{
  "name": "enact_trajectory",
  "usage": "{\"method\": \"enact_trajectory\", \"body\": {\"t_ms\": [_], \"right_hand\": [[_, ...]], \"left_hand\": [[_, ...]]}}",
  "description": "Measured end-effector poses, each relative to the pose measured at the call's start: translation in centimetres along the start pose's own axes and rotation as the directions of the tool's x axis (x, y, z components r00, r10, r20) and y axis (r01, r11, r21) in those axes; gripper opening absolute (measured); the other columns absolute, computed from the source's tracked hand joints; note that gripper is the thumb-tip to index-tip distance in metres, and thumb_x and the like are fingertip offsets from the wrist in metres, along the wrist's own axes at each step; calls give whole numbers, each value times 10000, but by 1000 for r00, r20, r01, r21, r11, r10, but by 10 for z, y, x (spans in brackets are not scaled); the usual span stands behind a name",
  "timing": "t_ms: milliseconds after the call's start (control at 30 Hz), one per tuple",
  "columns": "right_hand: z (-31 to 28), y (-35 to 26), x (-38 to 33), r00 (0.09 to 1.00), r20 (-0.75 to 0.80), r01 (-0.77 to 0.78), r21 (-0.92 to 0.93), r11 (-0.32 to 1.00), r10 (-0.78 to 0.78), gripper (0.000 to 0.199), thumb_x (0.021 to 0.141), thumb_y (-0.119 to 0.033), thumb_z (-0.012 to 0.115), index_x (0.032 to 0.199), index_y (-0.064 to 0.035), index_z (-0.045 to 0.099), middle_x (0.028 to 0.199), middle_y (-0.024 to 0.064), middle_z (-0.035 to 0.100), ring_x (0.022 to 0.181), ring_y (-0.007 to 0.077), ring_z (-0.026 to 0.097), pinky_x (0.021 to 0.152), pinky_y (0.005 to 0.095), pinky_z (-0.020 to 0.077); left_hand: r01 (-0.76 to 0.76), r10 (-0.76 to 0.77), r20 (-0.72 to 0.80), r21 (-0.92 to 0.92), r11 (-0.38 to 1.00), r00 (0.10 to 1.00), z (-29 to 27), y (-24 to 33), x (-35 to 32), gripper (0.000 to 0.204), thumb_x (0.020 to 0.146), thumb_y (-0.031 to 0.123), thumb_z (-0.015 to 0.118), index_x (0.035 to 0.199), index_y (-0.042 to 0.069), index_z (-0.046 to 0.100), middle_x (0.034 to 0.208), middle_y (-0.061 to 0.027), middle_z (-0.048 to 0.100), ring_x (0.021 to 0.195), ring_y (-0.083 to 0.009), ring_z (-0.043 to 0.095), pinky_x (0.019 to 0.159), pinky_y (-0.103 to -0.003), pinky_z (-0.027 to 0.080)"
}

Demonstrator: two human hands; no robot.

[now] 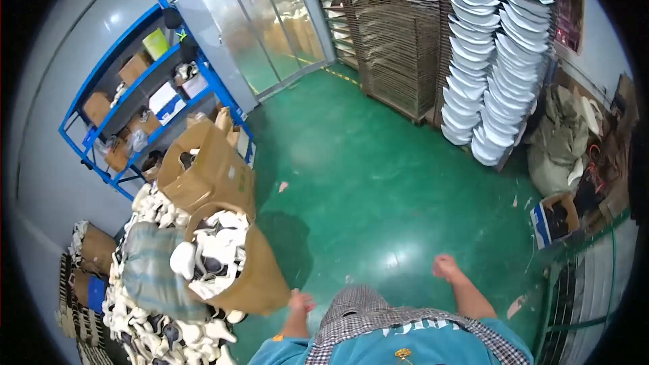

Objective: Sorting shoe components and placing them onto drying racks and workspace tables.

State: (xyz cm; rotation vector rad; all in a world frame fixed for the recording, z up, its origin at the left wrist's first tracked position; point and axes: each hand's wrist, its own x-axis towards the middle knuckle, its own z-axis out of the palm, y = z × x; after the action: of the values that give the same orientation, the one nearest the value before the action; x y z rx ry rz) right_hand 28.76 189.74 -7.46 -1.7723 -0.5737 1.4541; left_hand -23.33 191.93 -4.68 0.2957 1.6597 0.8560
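My left hand hangs low beside a large cardboard box at my left, its fingers a little apart and nothing seen in them. That box is filled with white moulded pieces, a few dark ones among them. Out to my right, my right hand hangs over the green floor with its fingers curled in, and no object shows in it. Whether the left hand touches the box I cannot tell.
White pieces lie heaped around a striped sack. Behind stand another carton and a blue shelf. A rack and tall stacks of white curved pieces stand ahead right. A small box sits at right.
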Motion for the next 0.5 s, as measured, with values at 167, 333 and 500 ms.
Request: {"method": "enact_trajectory", "body": {"t_ms": [167, 333, 500], "right_hand": [[21, -159, 97, 990, -102, 113, 128, 985, -100, 252, 803, -188, 525, 1015, -54, 510, 779, 88, 586, 594, 182, 581, 542, 302, 490], [-15, -168, 176, 929, -141, -301, 251, 920, 343, 165, 765, -76, 482, 911, -1, 468, 768, 153, 559, 561, 239, 566, 431, 348, 484], [-46, -225, 222, 855, -342, -238, 407, 882, 389, 110, 766, -86, 470, 831, 0, 493, 662, 166, 531, 448, 255, 516, 369, 354, 440]], "left_hand": [[112, -119, -327, -41, 993, 937, -10, 61, 95, 363, 818, 377, 393, 875, 27, 471, 691, -125, 491, 498, -262, 469, 416, -392, 442], [182, -305, -356, -338, 923, 883, 70, 162, 180, 181, 793, 208, 403, 887, 58, 439, 707, -94, 475, 565, -234, 482, 480, -371, 449], [39, -70, -147, -199, 979, 987, 231, 320, 270, 259, 775, 149, 469, 1009, 39, 453, 828, -109, 534, 672, -240, 529, 505, -374, 474]]}}
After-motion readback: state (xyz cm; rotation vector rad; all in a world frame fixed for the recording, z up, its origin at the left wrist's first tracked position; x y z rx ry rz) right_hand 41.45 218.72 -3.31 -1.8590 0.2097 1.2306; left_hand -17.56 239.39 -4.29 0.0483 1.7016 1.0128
